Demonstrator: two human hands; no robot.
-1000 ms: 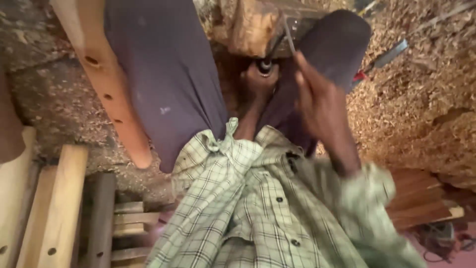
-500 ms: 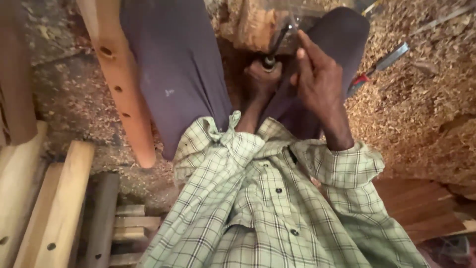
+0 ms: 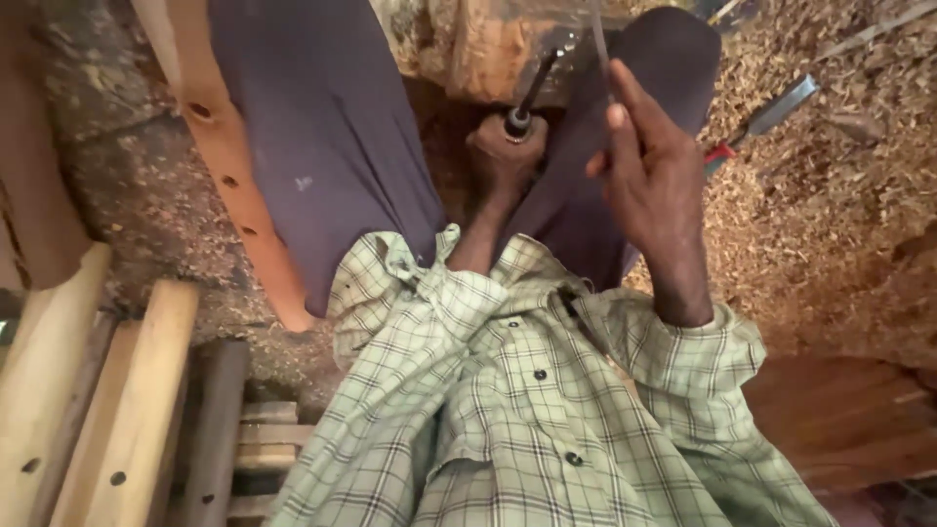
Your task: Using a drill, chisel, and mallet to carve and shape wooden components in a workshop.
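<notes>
Clenched around a dark-handled tool (image 3: 522, 107), your left hand (image 3: 503, 156) sits between your two knees, the tool's shaft angled up toward the wood block (image 3: 488, 49) ahead of you. Your right hand (image 3: 649, 171) pinches one thin metal blade (image 3: 597, 39) that points upward, just beside the tool. One chisel (image 3: 771, 112) with a red part lies apart on the shavings (image 3: 830, 215) to the right. One orange plank (image 3: 229, 171) with three visible holes lies along your left leg. Two pale drilled boards (image 3: 107, 420) lie at the lower left.
</notes>
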